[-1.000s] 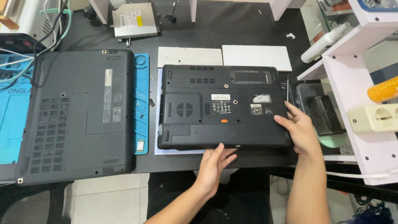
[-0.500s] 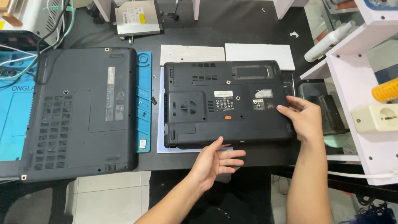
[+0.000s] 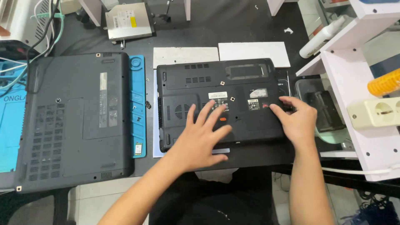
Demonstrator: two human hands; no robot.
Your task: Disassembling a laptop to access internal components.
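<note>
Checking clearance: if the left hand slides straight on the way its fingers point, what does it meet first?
The left hand lies flat on the upturned black laptop, fingers pointing up and right. First in that line is probably the white label on the base, then the battery bay recess. Height above the surface is unclear.

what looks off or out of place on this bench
The small laptop lies bottom up under both hands, with an empty recess in its base. A bare optical drive lies loose on the table.
</note>
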